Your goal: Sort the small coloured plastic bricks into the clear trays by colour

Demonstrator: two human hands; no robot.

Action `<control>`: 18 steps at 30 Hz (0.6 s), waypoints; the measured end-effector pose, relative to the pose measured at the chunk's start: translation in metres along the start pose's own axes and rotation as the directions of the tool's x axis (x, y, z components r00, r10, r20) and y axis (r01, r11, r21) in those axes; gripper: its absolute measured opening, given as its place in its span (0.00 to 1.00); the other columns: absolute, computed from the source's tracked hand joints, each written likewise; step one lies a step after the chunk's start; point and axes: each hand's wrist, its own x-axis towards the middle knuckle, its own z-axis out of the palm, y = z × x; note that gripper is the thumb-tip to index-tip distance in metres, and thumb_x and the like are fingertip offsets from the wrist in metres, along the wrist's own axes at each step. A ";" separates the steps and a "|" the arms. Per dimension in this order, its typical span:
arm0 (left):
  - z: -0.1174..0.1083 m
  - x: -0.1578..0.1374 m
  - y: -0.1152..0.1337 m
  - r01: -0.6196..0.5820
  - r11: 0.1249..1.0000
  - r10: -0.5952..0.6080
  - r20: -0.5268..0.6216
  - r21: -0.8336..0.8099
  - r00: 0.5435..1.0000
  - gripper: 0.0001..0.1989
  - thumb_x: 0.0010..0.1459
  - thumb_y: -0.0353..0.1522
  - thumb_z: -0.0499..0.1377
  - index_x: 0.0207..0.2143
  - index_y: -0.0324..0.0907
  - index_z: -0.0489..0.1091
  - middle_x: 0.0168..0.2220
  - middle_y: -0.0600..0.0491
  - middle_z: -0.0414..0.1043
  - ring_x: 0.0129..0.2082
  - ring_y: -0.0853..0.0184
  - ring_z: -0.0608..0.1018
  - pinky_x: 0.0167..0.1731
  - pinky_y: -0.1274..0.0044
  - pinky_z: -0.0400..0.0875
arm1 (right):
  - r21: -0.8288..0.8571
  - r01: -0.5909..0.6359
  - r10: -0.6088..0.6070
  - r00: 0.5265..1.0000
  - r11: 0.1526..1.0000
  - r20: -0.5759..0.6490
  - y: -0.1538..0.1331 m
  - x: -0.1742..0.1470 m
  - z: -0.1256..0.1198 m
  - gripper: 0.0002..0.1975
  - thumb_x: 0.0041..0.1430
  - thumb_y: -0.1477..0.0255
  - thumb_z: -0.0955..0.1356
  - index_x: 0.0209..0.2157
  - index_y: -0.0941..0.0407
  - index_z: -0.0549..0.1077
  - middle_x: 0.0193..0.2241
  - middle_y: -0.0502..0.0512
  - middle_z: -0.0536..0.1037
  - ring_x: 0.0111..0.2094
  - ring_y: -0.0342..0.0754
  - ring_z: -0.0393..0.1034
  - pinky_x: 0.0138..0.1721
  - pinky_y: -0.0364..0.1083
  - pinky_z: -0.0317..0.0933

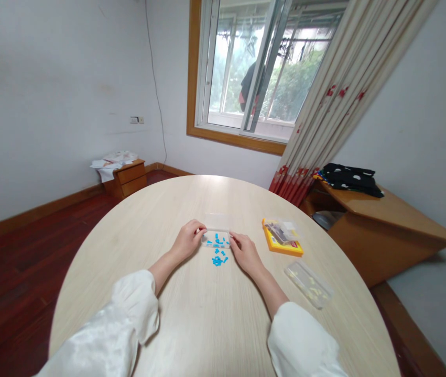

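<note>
A small clear plastic box (204,243) with its transparent lid (218,220) raised at the back stands on the round table. Several small blue pieces (217,241) lie inside it, too small to tell their kind. My left hand (189,238) grips the box's left end, fingers closed at its upper corner. At the right end my right hand (245,251) does the same, thumb and fingers pinched on the edge. Just in front of the box, between my forearms, a loose pile of blue pieces (218,261) rests on the tabletop.
To the right lies a yellow box (285,250) with a clear plastic case (283,230) on top. Nearer me, another clear box (312,285) holds pale yellow pieces. The round table (136,319) has a curved edge. A wooden cabinet (388,230) stands beyond its right side.
</note>
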 end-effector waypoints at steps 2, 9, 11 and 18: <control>0.001 0.000 0.000 -0.016 1.000 0.016 -0.008 -0.001 1.000 0.06 0.56 0.27 0.54 0.28 0.39 0.69 0.27 0.53 0.68 0.28 0.70 0.69 0.31 0.78 0.63 | 0.010 0.013 -0.013 1.000 1.000 -0.004 -0.002 -0.001 0.002 0.17 0.59 0.71 0.60 0.47 0.60 0.72 0.42 0.63 0.77 0.44 0.52 0.68 0.48 0.51 0.59; 0.003 0.000 -0.002 -0.047 0.999 0.047 -0.027 -0.008 0.999 0.06 0.56 0.27 0.54 0.28 0.39 0.69 0.27 0.53 0.69 0.27 0.70 0.69 0.30 0.78 0.63 | 0.069 0.000 0.003 0.999 0.998 -0.042 0.002 0.000 0.005 0.19 0.59 0.68 0.60 0.48 0.59 0.71 0.44 0.63 0.76 0.45 0.53 0.69 0.48 0.53 0.61; 0.003 0.000 -0.003 -0.048 0.999 0.047 -0.033 -0.012 0.998 0.05 0.55 0.27 0.55 0.28 0.39 0.69 0.26 0.53 0.69 0.27 0.70 0.69 0.30 0.78 0.63 | 0.072 0.006 -0.003 0.999 0.997 -0.045 0.003 0.000 0.005 0.19 0.59 0.68 0.60 0.48 0.59 0.71 0.42 0.63 0.77 0.43 0.53 0.69 0.47 0.53 0.61; 0.003 0.000 -0.003 -0.045 0.999 0.044 -0.032 -0.017 0.999 0.05 0.55 0.26 0.56 0.28 0.38 0.70 0.26 0.54 0.69 0.26 0.71 0.68 0.29 0.79 0.63 | 0.150 0.025 -0.015 0.998 0.988 -0.066 -0.001 -0.002 0.002 0.20 0.58 0.68 0.60 0.50 0.61 0.68 0.31 0.57 0.76 0.32 0.47 0.69 0.39 0.49 0.64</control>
